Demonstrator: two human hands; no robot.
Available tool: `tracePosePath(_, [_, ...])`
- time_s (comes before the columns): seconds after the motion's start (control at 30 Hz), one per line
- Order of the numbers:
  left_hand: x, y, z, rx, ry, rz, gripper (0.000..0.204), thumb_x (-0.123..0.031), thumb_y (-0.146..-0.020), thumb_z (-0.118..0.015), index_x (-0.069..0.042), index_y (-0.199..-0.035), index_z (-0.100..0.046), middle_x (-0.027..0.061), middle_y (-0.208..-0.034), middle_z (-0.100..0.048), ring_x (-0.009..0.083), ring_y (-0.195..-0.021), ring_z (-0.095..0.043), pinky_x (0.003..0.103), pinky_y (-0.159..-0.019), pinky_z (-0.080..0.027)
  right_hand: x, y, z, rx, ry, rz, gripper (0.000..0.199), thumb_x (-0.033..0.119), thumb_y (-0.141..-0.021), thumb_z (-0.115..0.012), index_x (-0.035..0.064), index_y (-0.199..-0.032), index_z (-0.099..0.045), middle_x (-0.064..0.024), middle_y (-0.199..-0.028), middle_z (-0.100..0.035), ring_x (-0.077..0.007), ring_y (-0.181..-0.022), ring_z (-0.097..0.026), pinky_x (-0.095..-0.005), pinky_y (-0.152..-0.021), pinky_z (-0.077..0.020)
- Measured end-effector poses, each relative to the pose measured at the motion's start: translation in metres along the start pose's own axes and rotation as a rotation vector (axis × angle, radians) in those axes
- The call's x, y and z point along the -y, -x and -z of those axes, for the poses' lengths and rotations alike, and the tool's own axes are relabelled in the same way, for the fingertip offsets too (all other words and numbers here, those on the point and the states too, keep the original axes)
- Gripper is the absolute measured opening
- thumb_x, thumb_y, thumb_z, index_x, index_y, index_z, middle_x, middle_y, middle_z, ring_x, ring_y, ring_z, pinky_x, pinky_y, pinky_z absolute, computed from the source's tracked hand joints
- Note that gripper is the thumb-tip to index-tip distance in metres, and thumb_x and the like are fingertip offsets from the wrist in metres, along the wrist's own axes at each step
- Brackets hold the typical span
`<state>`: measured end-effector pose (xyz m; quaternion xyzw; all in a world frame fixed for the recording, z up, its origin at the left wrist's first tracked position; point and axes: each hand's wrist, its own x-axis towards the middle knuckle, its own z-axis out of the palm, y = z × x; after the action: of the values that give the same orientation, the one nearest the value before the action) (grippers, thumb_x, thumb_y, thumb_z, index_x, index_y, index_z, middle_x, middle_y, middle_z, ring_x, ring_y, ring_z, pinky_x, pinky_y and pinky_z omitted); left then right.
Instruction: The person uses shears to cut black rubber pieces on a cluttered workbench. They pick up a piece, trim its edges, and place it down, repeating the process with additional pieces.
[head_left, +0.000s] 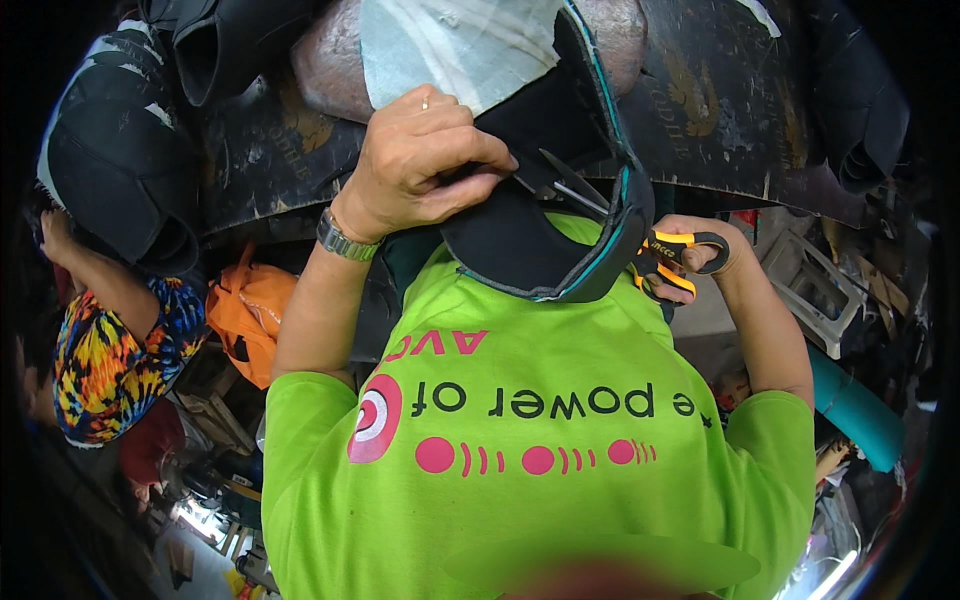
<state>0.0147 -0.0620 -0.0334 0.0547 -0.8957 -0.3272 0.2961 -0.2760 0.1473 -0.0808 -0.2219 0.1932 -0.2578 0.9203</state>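
Here, from the head camera looking down over a bright green shirt, we see two hands trimming a dark shoe upper. The left hand is closed in a pinch on the black shoe upper, thumb and fingers gripping its near edge and holding it up in front of the chest. The right hand is curled through the orange and black loops of a pair of scissors, whose metal blades stand parted just inside the upper's rim, beside the left fingertips. To do this cut well, we judge that the left hand should keep the material taut close to the blades, with fingertips clear of the cutting line, and that the blades should follow the edge in short, steady bites. The upper is curved like a cup, black inside, with a thin teal band and a pale grey line running along its rim; a whitish lining piece shows above it. It hangs in the air between the hands, above the shirt and in front of a worn dark worktop. At the far left a co-worker's arm in a many-coloured sleeve is seen, beside an orange bag.
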Motion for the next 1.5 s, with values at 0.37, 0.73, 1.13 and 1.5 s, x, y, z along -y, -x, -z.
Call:
tracePosePath(0.37, [0.002,-0.004,-0.001,0.034,0.007,-0.073,0.023,-0.010,-0.061,-0.080,-0.012,-0.083,-0.075,-0.0011,-0.058,-0.043,0.0178,-0.054,-0.043,0.033,-0.056,-0.033,-0.007,-0.019,0.001,-0.003,-0.107,0.083,0.061,0.057,-0.084,-0.072,-0.0037,-0.089,-0.063,-0.0086,-0.057,-0.060,-0.0144,-0.042,-0.056,-0.0249,-0.042,-0.0443])
tracePosePath(0.73, [0.000,-0.005,0.000,0.097,0.037,-0.055,0.020,-0.010,-0.063,-0.081,-0.015,-0.080,-0.072,-0.0014,-0.061,-0.045,0.0186,-0.059,-0.049,0.032,-0.059,-0.037,-0.011,-0.025,-0.001,-0.065,-0.127,0.079,0.061,0.054,-0.081,-0.077,-0.0049,-0.092,-0.065,-0.0077,-0.061,-0.062,-0.0126,-0.043,-0.056,-0.0228,-0.041,-0.0443])
tracePosePath(1.13, [0.003,-0.004,-0.003,0.063,0.087,-0.061,0.022,-0.009,-0.059,-0.082,-0.012,-0.080,-0.075,-0.0021,-0.058,-0.045,0.0173,-0.053,-0.041,0.033,-0.055,-0.031,-0.010,-0.023,-0.009,-0.152,-0.174,0.047,0.050,0.039,-0.082,-0.081,-0.0056,-0.100,-0.066,-0.0064,-0.066,-0.063,-0.0077,-0.041,-0.054,-0.0174,-0.039,-0.0431])
tracePosePath(1.5, [-0.008,0.002,-0.008,-0.229,0.141,0.190,0.016,0.001,-0.075,-0.072,-0.005,-0.089,-0.067,0.0053,-0.095,-0.057,0.0142,-0.073,-0.058,0.026,-0.065,-0.048,0.025,-0.026,-0.049,-0.667,0.532,-0.029,0.033,0.021,-0.075,-0.088,0.0009,-0.084,-0.063,0.0025,-0.060,-0.051,-0.0057,-0.048,-0.042,-0.0226,-0.044,-0.0337])
